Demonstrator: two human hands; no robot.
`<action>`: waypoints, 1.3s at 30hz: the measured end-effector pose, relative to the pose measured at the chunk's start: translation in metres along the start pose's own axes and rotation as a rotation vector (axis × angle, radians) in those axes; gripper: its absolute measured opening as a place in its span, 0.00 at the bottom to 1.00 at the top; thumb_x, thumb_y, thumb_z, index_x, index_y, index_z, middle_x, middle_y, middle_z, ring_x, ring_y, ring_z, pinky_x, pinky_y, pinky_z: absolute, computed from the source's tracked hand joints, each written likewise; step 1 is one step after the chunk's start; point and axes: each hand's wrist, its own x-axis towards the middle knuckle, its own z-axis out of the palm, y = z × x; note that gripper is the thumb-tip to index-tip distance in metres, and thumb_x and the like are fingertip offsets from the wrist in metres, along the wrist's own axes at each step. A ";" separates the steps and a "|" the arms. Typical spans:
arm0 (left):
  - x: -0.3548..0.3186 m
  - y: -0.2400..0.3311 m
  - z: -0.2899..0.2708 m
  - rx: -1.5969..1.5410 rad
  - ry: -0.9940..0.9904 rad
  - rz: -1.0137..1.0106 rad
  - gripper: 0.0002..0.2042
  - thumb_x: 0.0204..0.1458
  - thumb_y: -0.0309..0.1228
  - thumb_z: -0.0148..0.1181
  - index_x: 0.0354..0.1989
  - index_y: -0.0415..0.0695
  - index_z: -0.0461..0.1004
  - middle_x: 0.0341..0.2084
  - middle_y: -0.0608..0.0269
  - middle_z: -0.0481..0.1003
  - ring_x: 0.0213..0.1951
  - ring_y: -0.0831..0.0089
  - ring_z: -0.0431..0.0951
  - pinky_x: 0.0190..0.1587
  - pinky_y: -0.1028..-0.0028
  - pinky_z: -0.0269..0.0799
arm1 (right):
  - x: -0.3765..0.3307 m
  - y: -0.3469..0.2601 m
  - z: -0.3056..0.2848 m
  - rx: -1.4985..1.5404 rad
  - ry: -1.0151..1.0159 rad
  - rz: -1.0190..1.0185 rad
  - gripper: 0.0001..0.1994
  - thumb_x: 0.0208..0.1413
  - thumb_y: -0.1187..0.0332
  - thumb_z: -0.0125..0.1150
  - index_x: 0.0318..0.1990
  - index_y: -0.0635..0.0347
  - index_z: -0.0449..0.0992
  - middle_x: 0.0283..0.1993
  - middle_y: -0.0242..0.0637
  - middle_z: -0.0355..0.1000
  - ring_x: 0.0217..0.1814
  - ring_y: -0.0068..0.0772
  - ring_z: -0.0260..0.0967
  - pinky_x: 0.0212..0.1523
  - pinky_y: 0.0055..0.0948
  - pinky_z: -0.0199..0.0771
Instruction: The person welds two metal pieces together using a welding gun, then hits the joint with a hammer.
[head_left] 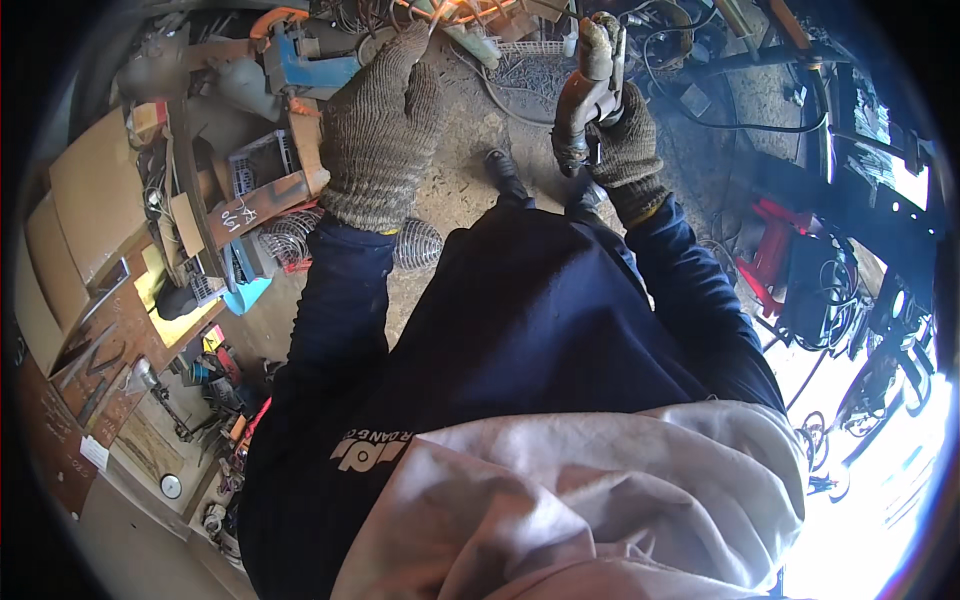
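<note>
Grey knit work gloves cover both my hands. My left hand [385,125] reaches up to the top edge of the head view, its fingers closed round a thin pale rod [434,20]. Just beyond it, an orange glow [462,10] lights the metal pieces there. My right hand [626,145] is wrapped round a worn, bent grey metal tool [588,90], shaped like a pistol; its exact kind I cannot make out. The tool is held upright, apart from the rod. Part of the right fingers is hidden behind it.
A blue and orange clamp-like piece [310,65] lies beyond my left hand. Cardboard [100,195] and a rusty steel beam [260,210] stand at left. Coiled wire [415,245] lies below. Black cables [740,125] cross the floor at right, near a red metal object [770,255].
</note>
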 end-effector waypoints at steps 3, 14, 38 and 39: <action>0.000 0.001 -0.001 -0.007 0.012 0.007 0.15 0.54 0.30 0.60 0.52 0.49 0.76 0.42 0.55 0.80 0.43 0.58 0.81 0.46 0.64 0.75 | 0.000 -0.009 -0.001 -0.044 0.010 0.001 0.22 0.54 0.67 0.64 0.55 0.60 0.66 0.51 0.37 0.72 0.55 0.33 0.70 0.57 0.31 0.68; 0.007 0.009 -0.003 0.104 0.104 0.133 0.12 0.53 0.31 0.61 0.46 0.46 0.78 0.36 0.55 0.80 0.36 0.58 0.82 0.40 0.66 0.77 | -0.002 -0.004 -0.005 -0.349 0.014 -0.148 0.14 0.54 0.70 0.60 0.46 0.61 0.67 0.35 0.37 0.70 0.35 0.30 0.72 0.36 0.31 0.74; 0.002 -0.003 -0.004 -0.050 0.014 -0.004 0.14 0.54 0.34 0.59 0.50 0.50 0.76 0.38 0.53 0.80 0.38 0.55 0.82 0.39 0.64 0.78 | -0.018 0.005 -0.006 0.373 0.264 -0.046 0.23 0.53 0.74 0.65 0.55 0.59 0.64 0.50 0.35 0.72 0.50 0.31 0.74 0.50 0.32 0.75; 0.002 -0.004 -0.005 -0.055 0.010 -0.005 0.14 0.55 0.34 0.58 0.50 0.50 0.76 0.38 0.53 0.80 0.39 0.54 0.81 0.39 0.64 0.78 | -0.020 0.003 -0.005 0.386 0.259 -0.010 0.23 0.52 0.73 0.64 0.55 0.60 0.63 0.50 0.37 0.71 0.52 0.33 0.72 0.52 0.33 0.73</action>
